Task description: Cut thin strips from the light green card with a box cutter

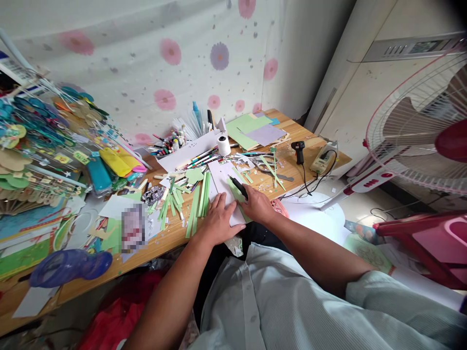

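Note:
My left hand (pixel 219 218) lies flat with its fingers spread, pressing down a long white card strip (pixel 218 178) at the table's front edge. Closed around a black utility knife (pixel 239 187), my right hand (pixel 258 204) is just right of it; the knife points away from me over green paper (pixel 236 190) beside the card. Whether the blade touches the paper is too small to tell. Left of my hands are several cut green paper strips (pixel 199 204), some in a loose pile (pixel 173 199).
A white box of pens (pixel 189 148) and a thread spool (pixel 223 145) stand behind. Scissors (pixel 264 165), green sheets (pixel 244 127), a black glue gun (pixel 299 153) and a power strip (pixel 323 160) lie to the right. Crafts crowd the left by a purple bottle (pixel 69 267); a fan (pixel 419 126) stands right.

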`<state>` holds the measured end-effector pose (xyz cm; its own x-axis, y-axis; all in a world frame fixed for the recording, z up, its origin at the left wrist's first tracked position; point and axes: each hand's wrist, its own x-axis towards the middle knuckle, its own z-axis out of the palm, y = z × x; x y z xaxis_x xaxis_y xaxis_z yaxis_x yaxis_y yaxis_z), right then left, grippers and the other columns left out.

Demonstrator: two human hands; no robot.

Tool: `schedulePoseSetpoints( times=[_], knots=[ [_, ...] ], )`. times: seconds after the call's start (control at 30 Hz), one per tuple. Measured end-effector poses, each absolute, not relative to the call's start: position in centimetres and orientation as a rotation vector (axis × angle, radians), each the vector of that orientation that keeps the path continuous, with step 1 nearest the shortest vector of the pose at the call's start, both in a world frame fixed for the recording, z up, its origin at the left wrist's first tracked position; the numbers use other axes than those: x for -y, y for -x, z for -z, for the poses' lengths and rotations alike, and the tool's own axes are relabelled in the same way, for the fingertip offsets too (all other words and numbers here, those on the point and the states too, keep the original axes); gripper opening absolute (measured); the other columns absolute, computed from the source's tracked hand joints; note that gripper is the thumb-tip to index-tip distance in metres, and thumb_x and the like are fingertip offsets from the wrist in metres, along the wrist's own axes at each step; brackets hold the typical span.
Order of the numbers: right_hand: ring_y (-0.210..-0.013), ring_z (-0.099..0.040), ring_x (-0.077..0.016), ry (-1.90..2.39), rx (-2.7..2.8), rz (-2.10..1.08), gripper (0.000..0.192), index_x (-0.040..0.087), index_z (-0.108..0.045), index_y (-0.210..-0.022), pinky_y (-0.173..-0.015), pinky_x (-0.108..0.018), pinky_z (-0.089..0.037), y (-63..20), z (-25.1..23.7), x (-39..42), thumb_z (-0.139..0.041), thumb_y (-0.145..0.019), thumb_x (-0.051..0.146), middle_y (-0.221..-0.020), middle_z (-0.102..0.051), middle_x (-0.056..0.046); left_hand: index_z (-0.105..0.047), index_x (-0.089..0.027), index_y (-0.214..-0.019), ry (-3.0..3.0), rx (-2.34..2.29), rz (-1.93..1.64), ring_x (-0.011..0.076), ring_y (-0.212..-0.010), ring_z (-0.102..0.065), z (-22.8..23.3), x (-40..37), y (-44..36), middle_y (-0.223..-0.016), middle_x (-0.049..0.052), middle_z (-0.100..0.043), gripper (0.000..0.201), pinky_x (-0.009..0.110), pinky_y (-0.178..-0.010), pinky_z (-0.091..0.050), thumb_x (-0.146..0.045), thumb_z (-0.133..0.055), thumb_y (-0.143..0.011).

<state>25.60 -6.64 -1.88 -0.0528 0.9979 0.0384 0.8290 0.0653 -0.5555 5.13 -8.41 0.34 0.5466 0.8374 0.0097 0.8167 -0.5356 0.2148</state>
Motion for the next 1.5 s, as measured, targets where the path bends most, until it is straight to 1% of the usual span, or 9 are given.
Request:
schedulePoseSetpoints(
  times=[0.27,0.43,0.63,0.8,0.97,1.1,1.2,1.37,1.5],
  knots=[
    [-0.126,-0.073,-0.0325,1.815,1.936,-0.582,0.069,0.015,-0.046,-0.163,-0.107,-0.039,-0.054,-25.6,1.7,6.7,-0.067,-0.100,0.035,-0.141,-0.075,-0.018,-0.059,-0.023,-0.155,-2.633,-1.412,-0.164,0.0477,-0.164,-0.030,-0.3,8.7,-5.0,-0.177,0.021,-0.035,0.082,0.067,-0.131,-0.033,-0.063,-0.081,-0.088],
    [-0.127,-0.073,-0.0313,1.797,1.930,-0.580,0.068,0.015,-0.047,-0.162,-0.107,-0.038,-0.054,-25.5,2.0,6.7,-0.067,-0.099,0.031,-0.141,-0.074,-0.018,-0.053,-0.024,-0.161,-2.610,-1.435,-0.152,0.0465,-0.166,-0.028,-0.2,9.1,-5.0,-0.179,0.021,-0.032,0.092,0.066,-0.132,-0.031,-0.063,-0.084,-0.084],
    [-0.124,-0.075,-0.0313,1.761,1.926,-0.562,0.068,0.013,-0.048,-0.161,-0.105,-0.038,-0.055,-25.5,2.5,6.8,-0.066,-0.096,0.024,-0.137,-0.076,-0.019,-0.055,-0.028,-0.160,-2.577,-1.468,-0.199,0.0448,-0.167,-0.028,0.2,9.4,-4.8,-0.179,0.018,-0.034,0.095,0.067,-0.135,-0.023,-0.068,-0.087,-0.080],
    [-0.125,-0.075,-0.0315,1.763,1.914,-0.562,0.067,0.013,-0.050,-0.160,-0.107,-0.039,-0.055,-25.6,2.4,6.8,-0.066,-0.096,0.024,-0.134,-0.077,-0.019,-0.053,-0.026,-0.162,-2.536,-1.470,-0.240,0.0444,-0.168,-0.025,0.9,9.6,-4.7,-0.180,0.019,-0.030,0.098,0.067,-0.137,-0.020,-0.066,-0.088,-0.079],
    [-0.126,-0.074,-0.0338,1.772,1.907,-0.558,0.070,0.017,-0.051,-0.160,-0.107,-0.042,-0.055,-25.9,2.6,6.4,-0.069,-0.093,0.027,-0.138,-0.076,-0.018,-0.053,-0.027,-0.162,-2.512,-1.461,-0.275,0.0436,-0.169,-0.024,1.0,9.5,-5.0,-0.181,0.018,-0.028,0.099,0.067,-0.137,-0.019,-0.068,-0.087,-0.079],
    [-0.118,-0.077,-0.0326,1.783,1.896,-0.538,0.069,0.019,-0.053,-0.159,-0.104,-0.041,-0.057,-26.7,2.8,6.1,-0.069,-0.093,0.028,-0.129,-0.079,-0.015,-0.055,-0.025,-0.161,-2.498,-1.455,-0.272,0.0453,-0.169,-0.023,1.1,9.3,-5.7,-0.181,0.019,-0.027,0.099,0.067,-0.137,-0.019,-0.068,-0.087,-0.079],
    [-0.115,-0.078,-0.0322,1.798,1.894,-0.551,0.069,0.021,-0.053,-0.160,-0.102,-0.041,-0.057,-27.1,2.8,6.0,-0.070,-0.093,0.029,-0.125,-0.080,-0.014,-0.053,-0.028,-0.163,-2.491,-1.456,-0.280,0.0456,-0.168,-0.023,1.2,9.1,-6.2,-0.181,0.018,-0.028,0.100,0.068,-0.137,-0.019,-0.069,-0.087,-0.079],
    [-0.120,-0.077,-0.0331,1.775,1.890,-0.540,0.066,0.022,-0.053,-0.159,-0.103,-0.042,-0.057,-27.3,3.1,5.9,-0.069,-0.096,0.036,-0.134,-0.077,-0.015,-0.055,-0.031,-0.162,-2.505,-1.459,-0.301,0.0472,-0.168,-0.024,1.5,9.0,-6.4,-0.181,0.017,-0.029,0.098,0.070,-0.136,-0.020,-0.071,-0.086,-0.079],
    [-0.119,-0.077,-0.0324,1.767,1.893,-0.548,0.067,0.022,-0.051,-0.160,-0.102,-0.042,-0.058,-27.3,3.4,5.9,-0.070,-0.097,0.037,-0.135,-0.077,-0.015,-0.056,-0.031,-0.161,-2.513,-1.474,-0.329,0.0472,-0.167,-0.026,1.7,9.1,-6.3,-0.180,0.015,-0.030,0.098,0.070,-0.136,-0.021,-0.072,-0.086,-0.078]
  ],
)
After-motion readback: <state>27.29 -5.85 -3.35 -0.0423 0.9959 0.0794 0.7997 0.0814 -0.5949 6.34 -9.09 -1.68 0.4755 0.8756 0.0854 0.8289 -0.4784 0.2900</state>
